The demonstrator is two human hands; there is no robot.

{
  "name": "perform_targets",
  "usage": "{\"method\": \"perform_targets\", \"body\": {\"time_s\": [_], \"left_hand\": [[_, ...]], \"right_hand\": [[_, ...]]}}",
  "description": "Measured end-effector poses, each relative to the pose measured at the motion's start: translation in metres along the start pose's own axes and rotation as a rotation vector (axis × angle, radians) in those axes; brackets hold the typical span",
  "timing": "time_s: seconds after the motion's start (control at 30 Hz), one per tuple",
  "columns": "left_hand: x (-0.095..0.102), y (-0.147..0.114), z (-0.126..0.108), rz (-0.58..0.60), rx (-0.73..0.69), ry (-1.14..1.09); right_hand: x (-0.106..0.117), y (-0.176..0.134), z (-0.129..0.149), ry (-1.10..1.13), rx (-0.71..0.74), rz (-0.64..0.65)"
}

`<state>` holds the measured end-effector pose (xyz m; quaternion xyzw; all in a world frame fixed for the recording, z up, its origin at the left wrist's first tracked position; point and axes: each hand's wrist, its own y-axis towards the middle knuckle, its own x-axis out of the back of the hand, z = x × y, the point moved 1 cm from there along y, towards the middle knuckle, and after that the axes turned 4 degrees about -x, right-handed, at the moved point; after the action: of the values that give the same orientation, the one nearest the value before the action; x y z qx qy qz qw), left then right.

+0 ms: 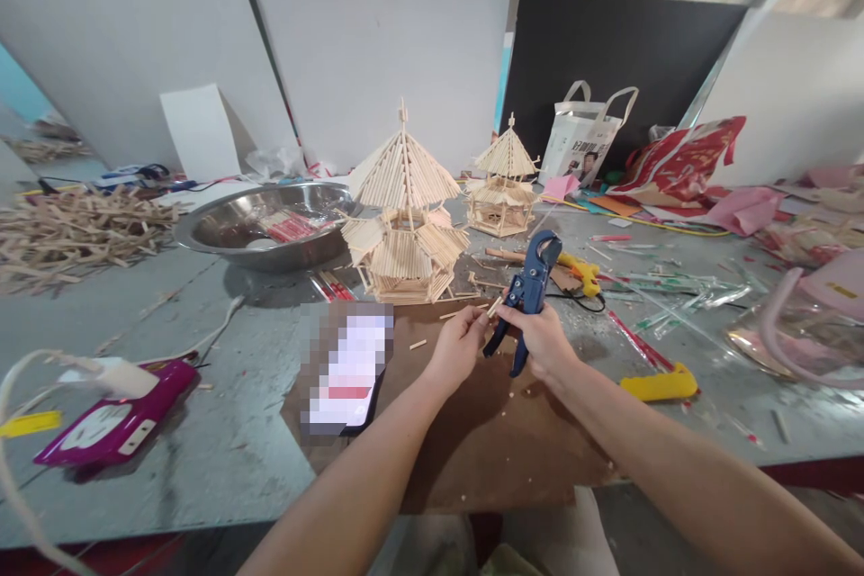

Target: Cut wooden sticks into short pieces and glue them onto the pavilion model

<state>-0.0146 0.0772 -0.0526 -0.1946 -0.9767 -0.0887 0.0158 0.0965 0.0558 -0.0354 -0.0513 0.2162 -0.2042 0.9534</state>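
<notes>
My left hand (463,344) is closed in a pinch near short pale wooden sticks (495,306), whose ends show between my two hands. My right hand (545,344) is wrapped around a blue pipe cutter (533,274), its curved head pointing up and away from me. Its handles spread below the hand; whether the blade touches a stick I cannot make out. Under both hands lies a brown board (465,441) with small wood scraps. A loose cut stick (418,345) rests on it, left of my left hand. Behind stands a pagoda model (405,243) built of thin sticks.
A smaller pagoda (503,184) stands further back. A steel basin (216,234) holds packed sticks. Left of my hands lies a phone (347,369); further left is a purple power strip (128,414). At right are a yellow glue gun (584,274), a yellow-handled tool (658,384) and plastic wrappers.
</notes>
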Motion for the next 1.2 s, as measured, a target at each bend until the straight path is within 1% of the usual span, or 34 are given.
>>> {"method": "perform_targets", "body": {"time_s": [0.1,0.3,0.5,0.63,0.83,0.93,1.0,1.07,1.13,1.2], "left_hand": [[0.001,0.0,0.002,0.011,-0.022,0.023],[0.002,-0.001,-0.001,-0.013,-0.119,0.192],[0.003,-0.005,-0.005,-0.031,-0.171,0.364],[0.003,-0.007,-0.004,-0.04,-0.219,0.437],[0.004,-0.007,-0.001,-0.045,-0.22,0.561],[0.005,-0.006,-0.002,-0.061,-0.207,0.571],[0.005,-0.004,-0.002,-0.07,-0.185,0.558],[0.006,-0.003,-0.003,-0.082,-0.158,0.557],[0.006,-0.002,-0.003,-0.097,-0.129,0.572],[0.007,-0.001,-0.003,-0.116,-0.1,0.576]], "right_hand": [[0.0,0.0,0.001,0.009,-0.014,-0.006],[0.001,0.001,0.0,0.005,0.001,-0.017],[0.0,0.001,-0.001,0.014,0.006,-0.032],[-0.001,0.001,-0.001,0.016,0.014,-0.034],[-0.002,-0.001,-0.001,0.001,-0.002,-0.019],[-0.003,0.0,-0.001,-0.028,-0.003,-0.024],[0.0,0.004,0.001,-0.085,0.005,-0.039],[0.004,0.012,0.004,-0.192,-0.019,-0.05],[0.012,0.022,0.007,-0.35,-0.077,-0.037],[0.019,0.033,0.012,-0.534,-0.114,0.013]]}}
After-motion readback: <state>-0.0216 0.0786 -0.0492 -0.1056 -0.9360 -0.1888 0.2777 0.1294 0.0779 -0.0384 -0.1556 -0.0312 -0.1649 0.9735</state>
